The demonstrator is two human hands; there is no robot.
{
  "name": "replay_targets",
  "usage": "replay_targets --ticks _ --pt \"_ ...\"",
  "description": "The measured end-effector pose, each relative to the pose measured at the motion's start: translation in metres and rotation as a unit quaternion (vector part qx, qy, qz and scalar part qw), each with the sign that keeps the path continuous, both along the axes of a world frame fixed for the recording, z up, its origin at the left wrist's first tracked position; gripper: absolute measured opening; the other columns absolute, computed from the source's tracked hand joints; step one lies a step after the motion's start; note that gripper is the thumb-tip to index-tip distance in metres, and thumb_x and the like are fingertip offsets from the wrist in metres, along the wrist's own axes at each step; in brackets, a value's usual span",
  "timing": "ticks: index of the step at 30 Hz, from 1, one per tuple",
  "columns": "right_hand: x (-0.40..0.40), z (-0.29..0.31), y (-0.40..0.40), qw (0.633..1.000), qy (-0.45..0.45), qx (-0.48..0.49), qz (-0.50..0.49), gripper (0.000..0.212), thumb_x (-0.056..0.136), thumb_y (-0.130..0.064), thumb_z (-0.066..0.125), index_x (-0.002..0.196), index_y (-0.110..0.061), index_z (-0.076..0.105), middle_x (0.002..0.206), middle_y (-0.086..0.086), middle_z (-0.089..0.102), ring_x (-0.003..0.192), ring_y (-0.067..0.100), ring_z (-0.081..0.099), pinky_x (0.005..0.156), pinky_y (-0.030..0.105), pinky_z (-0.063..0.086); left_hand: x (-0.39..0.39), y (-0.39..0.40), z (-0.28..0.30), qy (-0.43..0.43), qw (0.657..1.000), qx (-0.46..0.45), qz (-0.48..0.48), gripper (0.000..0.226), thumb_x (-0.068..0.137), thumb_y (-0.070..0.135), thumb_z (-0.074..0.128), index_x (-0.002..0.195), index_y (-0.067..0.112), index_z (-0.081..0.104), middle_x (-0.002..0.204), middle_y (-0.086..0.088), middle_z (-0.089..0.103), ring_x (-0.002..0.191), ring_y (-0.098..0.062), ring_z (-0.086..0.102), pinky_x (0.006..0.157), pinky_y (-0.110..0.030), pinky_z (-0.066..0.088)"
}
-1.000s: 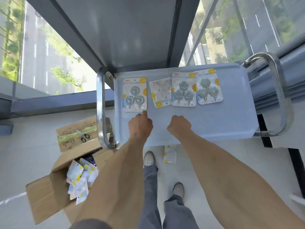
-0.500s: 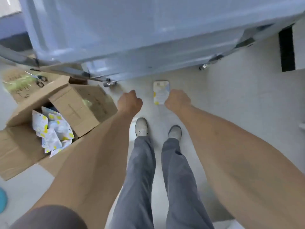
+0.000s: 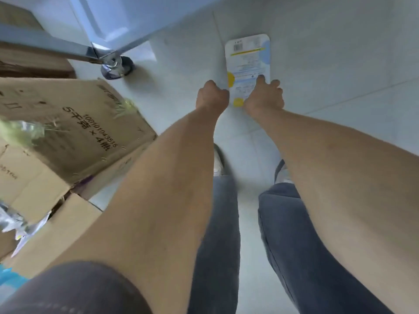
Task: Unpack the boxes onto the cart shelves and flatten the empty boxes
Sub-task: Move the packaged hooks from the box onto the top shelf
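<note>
A white packet (image 3: 248,64) with a barcode and yellow dots lies back side up on the pale floor, in front of my feet. My right hand (image 3: 265,97) has its fingers curled over the packet's near right corner. My left hand (image 3: 212,96) is closed in a fist, touching the packet's near left edge. An open cardboard box (image 3: 74,123) stands on the floor to my left. A few more packets (image 3: 15,225) show inside it at the lower left. The blue cart (image 3: 108,17) looms at the top left.
The cart's metal frame bar (image 3: 52,46) and a caster wheel (image 3: 118,66) stand close to the box's flap. My shoes (image 3: 218,162) and trouser legs are below the hands. A blue object (image 3: 9,277) lies at the bottom left edge.
I have bent down from the cart's top shelf toward the floor. Both hands dropped from the shelf to the packet lying on the floor, and the right hand's fingers now rest on it.
</note>
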State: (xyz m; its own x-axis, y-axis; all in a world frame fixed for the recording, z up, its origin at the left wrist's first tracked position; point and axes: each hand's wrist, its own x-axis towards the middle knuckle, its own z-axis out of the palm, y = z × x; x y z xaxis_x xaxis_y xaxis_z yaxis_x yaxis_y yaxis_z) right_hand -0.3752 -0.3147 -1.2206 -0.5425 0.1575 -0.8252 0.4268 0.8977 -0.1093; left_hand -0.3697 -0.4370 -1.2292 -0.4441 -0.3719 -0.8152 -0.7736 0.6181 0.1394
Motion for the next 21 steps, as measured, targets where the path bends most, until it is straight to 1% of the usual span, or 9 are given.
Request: replay_targets --ticks 3,5,7,9,13,16,18,19,21 --pt "-0.001 -0.024 0.003 0.999 -0.01 -0.016 -0.04 0.052 0.098 -0.029 0.053 0.146 -0.015 0.035 0.141 0.018 0.038 0.129 0.034 0.043 0.101 0.042 0.043 -0.002 0.016 -0.024 -0.01 0.993 0.067 0.092 0.043 0.09 0.013 0.055 0.131 0.002 0.052 0.127 -0.017 0.058 0.118 -0.035 0.056 0.086 -0.029 0.045" --pt "0.0 -0.027 0.006 0.998 -0.013 -0.03 -0.056 0.047 0.098 -0.03 0.053 0.141 -0.013 0.041 0.138 0.017 0.044 0.128 0.034 0.046 0.102 0.041 0.044 -0.003 0.028 -0.032 -0.017 0.984 0.108 0.144 0.039 0.089 0.014 0.063 0.125 0.001 0.055 0.114 -0.016 0.063 0.11 -0.036 0.063 0.087 -0.034 0.051" --pt "0.004 -0.023 0.011 0.998 -0.001 -0.04 -0.056 0.043 0.097 -0.03 0.052 0.135 -0.011 0.046 0.135 0.016 0.048 0.125 0.034 0.048 0.099 0.039 0.045 -0.004 0.038 -0.032 -0.004 0.975 0.131 0.18 0.013 0.086 0.013 0.068 0.095 0.005 0.065 0.09 -0.013 0.067 0.085 -0.032 0.067 0.075 -0.032 0.056" --pt "0.009 -0.01 0.02 0.997 0.019 -0.04 -0.055 0.041 0.096 -0.028 0.051 0.133 -0.01 0.049 0.133 0.016 0.052 0.123 0.033 0.05 0.093 0.037 0.045 -0.002 0.048 -0.02 0.015 0.974 0.127 0.189 0.026 0.08 0.009 0.066 0.06 0.015 0.051 0.062 -0.005 0.053 0.063 -0.025 0.052 0.055 -0.023 0.042" --pt "0.016 0.05 0.042 0.989 0.067 -0.029 -0.129 0.033 0.099 -0.019 0.042 0.125 -0.004 0.055 0.128 0.018 0.058 0.12 0.034 0.052 0.09 0.034 0.043 0.005 0.066 0.05 0.057 0.977 0.107 0.176 0.034 0.078 0.018 0.063 0.056 0.018 0.037 0.048 0.006 0.037 0.048 -0.017 0.036 0.045 -0.021 0.025" --pt "0.006 0.128 0.055 0.938 0.022 -0.083 -0.335 0.044 0.105 -0.038 0.033 0.115 -0.006 0.061 0.117 0.017 0.061 0.111 0.031 0.056 0.093 0.034 0.043 0.016 0.067 0.128 0.052 0.98 0.125 0.143 0.038 0.08 0.017 0.06 0.056 0.018 0.031 0.051 0.006 0.031 0.05 -0.017 0.03 0.046 -0.024 0.021" --pt "-0.008 0.189 0.06 0.856 -0.037 -0.139 -0.497 0.05 0.1 -0.053 0.039 0.123 -0.011 0.056 0.118 0.016 0.061 0.108 0.03 0.061 0.094 0.036 0.046 0.023 0.066 0.186 0.039 0.981 0.141 0.129 0.036 0.084 0.015 0.057 0.057 0.017 0.033 0.055 0.003 0.035 0.056 -0.021 0.034 0.05 -0.027 0.024" --pt "-0.013 0.224 0.061 0.835 -0.059 -0.155 -0.524 0.055 0.096 -0.055 0.047 0.129 -0.012 0.055 0.123 0.017 0.062 0.109 0.03 0.063 0.091 0.034 0.048 0.026 0.065 0.22 0.033 0.981 0.146 0.125 0.035 0.086 0.013 0.055 0.058 0.017 0.034 0.057 0.001 0.037 0.061 -0.024 0.037 0.053 -0.028 0.026" --pt "-0.024 0.299 0.06 0.854 -0.075 -0.171 -0.485 0.057 0.09 -0.052 0.06 0.13 -0.012 0.057 0.118 0.016 0.063 0.094 0.025 0.064 0.074 0.029 0.048 0.026 0.068 0.291 0.036 0.978 0.166 0.122 0.034 0.088 0.011 0.055 0.061 0.017 0.035 0.061 -0.001 0.039 0.068 -0.024 0.04 0.06 -0.03 0.03"
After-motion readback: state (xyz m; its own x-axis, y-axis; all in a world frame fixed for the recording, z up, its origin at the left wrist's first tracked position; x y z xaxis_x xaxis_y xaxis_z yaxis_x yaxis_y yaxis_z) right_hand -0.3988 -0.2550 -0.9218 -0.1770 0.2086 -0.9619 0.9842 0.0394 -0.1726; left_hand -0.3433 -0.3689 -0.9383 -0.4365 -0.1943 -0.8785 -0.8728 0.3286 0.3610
